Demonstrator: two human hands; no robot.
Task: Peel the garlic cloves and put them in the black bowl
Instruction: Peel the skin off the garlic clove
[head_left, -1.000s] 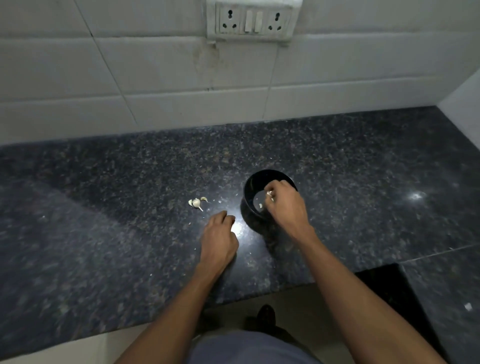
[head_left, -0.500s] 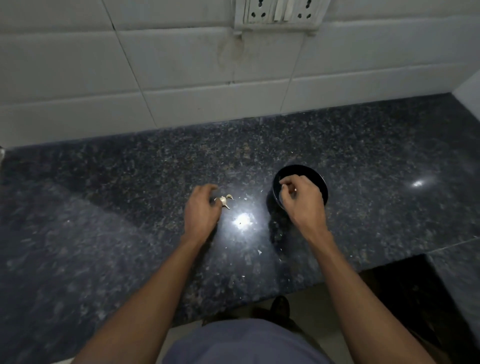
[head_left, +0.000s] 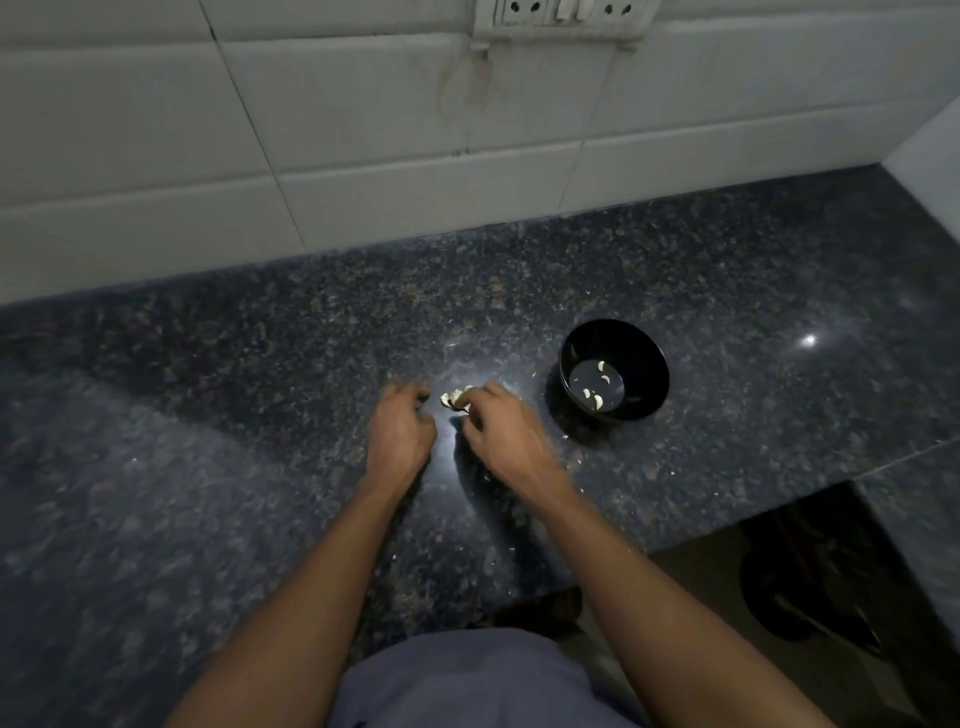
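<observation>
Left hand (head_left: 400, 439): on the dark speckled granite counter (head_left: 208, 415), fingers curled, blurred; cannot tell whether it holds anything. Just right of it, small pale unpeeled garlic cloves (head_left: 451, 398) lie on the counter. Right hand (head_left: 501, 434): fingertips bent down onto the cloves, apparently pinching one. Further right, round black bowl (head_left: 647, 374) stands upright with several peeled white cloves (head_left: 597, 401) inside

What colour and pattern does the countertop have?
The countertop is dark grey-black granite with fine pale speckles; the head view shows it best.
</observation>
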